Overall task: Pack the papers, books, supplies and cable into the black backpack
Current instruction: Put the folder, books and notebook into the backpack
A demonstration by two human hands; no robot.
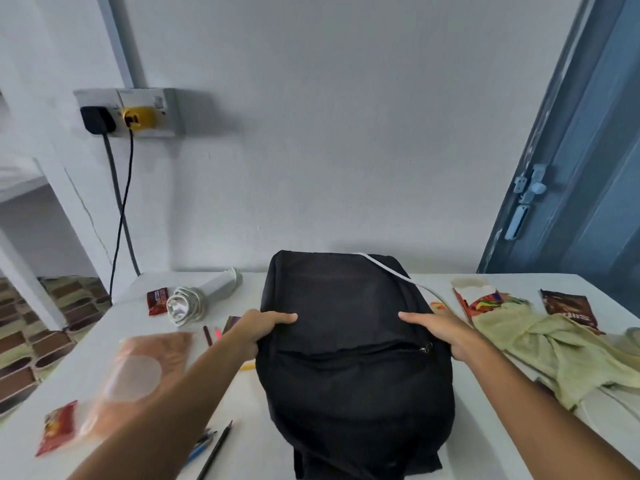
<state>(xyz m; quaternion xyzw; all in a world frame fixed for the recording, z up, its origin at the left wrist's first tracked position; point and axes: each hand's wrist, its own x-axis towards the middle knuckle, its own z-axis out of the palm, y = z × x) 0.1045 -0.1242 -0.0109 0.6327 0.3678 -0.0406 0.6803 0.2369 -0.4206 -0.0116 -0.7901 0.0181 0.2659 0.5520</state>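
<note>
Both grips, left hand and right hand, clasp our soft black fabric backpack lying mid-bench; shifting it may sweep the black pencil off.

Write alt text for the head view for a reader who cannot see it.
Two bare hands, left hand and right hand, grip the sides of a black backpack lying on a white table. A coiled white cable, pencils and snack packets lie around it.
</note>
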